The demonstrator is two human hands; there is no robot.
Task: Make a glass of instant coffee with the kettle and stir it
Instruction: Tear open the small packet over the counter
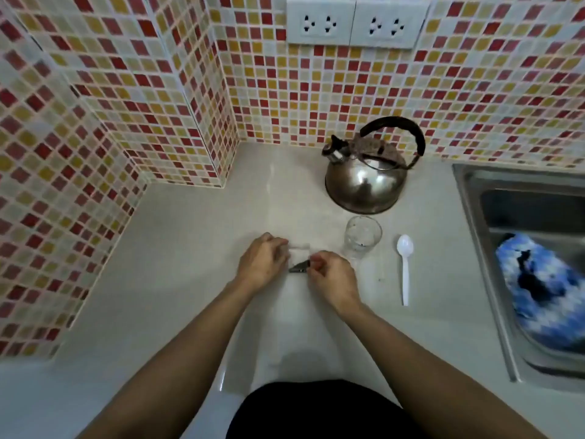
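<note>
Gripping a small sachet (pixel 297 259) between them, the left hand (pixel 261 264) pinches one end and the right hand (pixel 332 278) the dark torn corner, just left of the empty glass (pixel 362 236); kettle (pixel 367 172) behind glass, spoon (pixel 404 267) to its right. Recommended: finish the tear cleanly, then tip the sachet directly over the glass to avoid spillage on the counter (pixel 177 248)

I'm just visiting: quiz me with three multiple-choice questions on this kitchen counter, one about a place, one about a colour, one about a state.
1. Where does the spoon lie?
A. Inside the glass
B. On the counter, right of the glass
C. In the sink

2. What colour is the spoon?
A. White
B. Red
C. Black

3. What is in the glass?
A. Dark coffee to the brim
B. Milk
C. Nearly nothing

Answers: B, it lies flat on the counter beside the glass; A, it is plain white; C, the glass looks clear, with only dark specks at the bottom.
</note>
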